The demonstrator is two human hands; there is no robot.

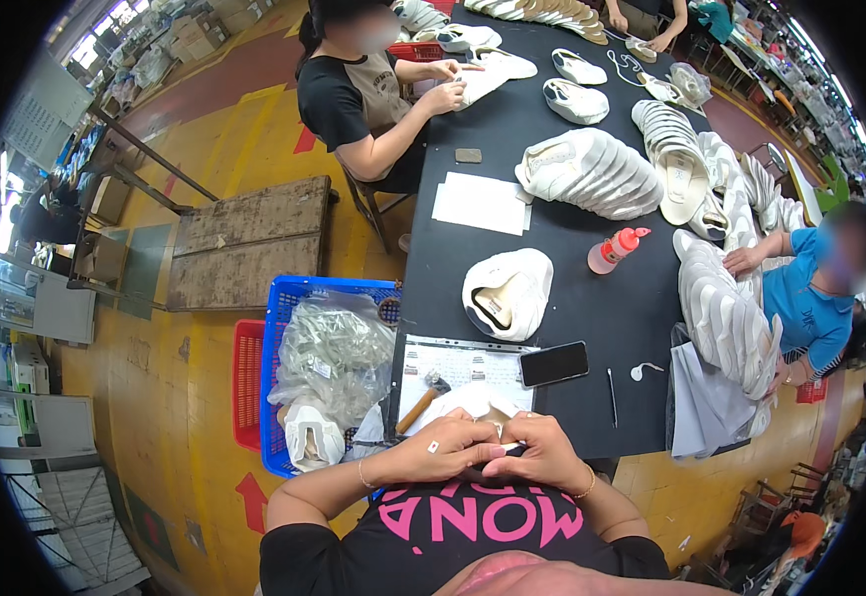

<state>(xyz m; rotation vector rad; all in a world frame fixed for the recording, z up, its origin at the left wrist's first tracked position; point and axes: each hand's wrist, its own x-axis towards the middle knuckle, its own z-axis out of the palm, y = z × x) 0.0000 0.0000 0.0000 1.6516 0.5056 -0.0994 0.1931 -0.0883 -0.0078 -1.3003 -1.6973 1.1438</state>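
At the near edge of the table, both of my hands are closed on a white shoe upper (480,401). My left hand (453,440) grips its left side, and my right hand (544,449) pinches the right side, thumbs close together. My fingers cover much of the upper. Left of it lies a hammer (419,407) with a wooden handle, resting on a printed sheet (433,360). A black phone (554,365) is just beyond my right hand. Farther in stands another white shoe upper (530,280), its dark-edged opening facing me.
A blue crate (276,397) with plastic bags stands left of the table (572,308). A red-capped bottle (608,254), a pen (612,397) and nested shoe uppers (592,174) occupy the tabletop. One person (378,109) works at far left, another (810,288) at right, handling stacked uppers.
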